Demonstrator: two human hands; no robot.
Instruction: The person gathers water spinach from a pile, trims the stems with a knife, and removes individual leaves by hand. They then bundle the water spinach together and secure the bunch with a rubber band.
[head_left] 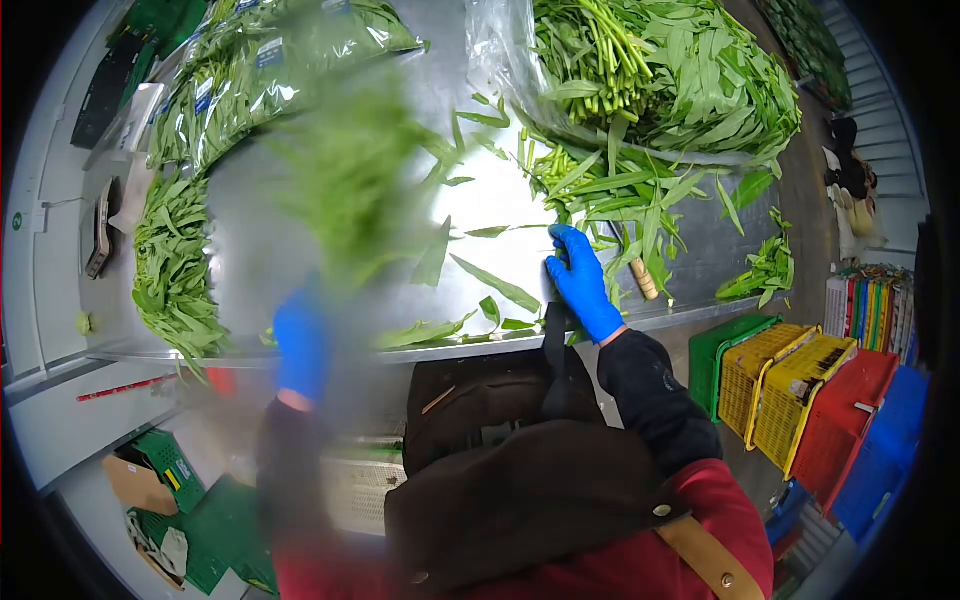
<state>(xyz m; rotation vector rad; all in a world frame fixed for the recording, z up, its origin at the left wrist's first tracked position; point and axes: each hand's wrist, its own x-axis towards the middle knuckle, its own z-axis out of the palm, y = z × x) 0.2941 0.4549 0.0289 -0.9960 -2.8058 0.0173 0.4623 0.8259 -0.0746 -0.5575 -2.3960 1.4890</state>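
My left hand (301, 342), in a blue glove and smeared by motion, is closed at the lower end of a bunch of leafy greens (350, 175). The bunch is blurred too and overlaps the steel table in this view. My right hand (583, 285), also gloved in blue, is over the table near its front edge, thumb and forefinger apart. Its fingertips are right at the end of a narrow leaf and below a pile of loose stems (620, 190). Just right of it lies a knife with a wooden handle (643, 280), its blade partly covered by leaves.
A clear plastic bag of greens (670, 80) lies at the back right. Packed bags (270, 75) are at the back left, with more greens (175, 265) along the left edge. Loose leaves (497, 284) litter the steel table (245, 230). Coloured crates (800, 400) stand at right.
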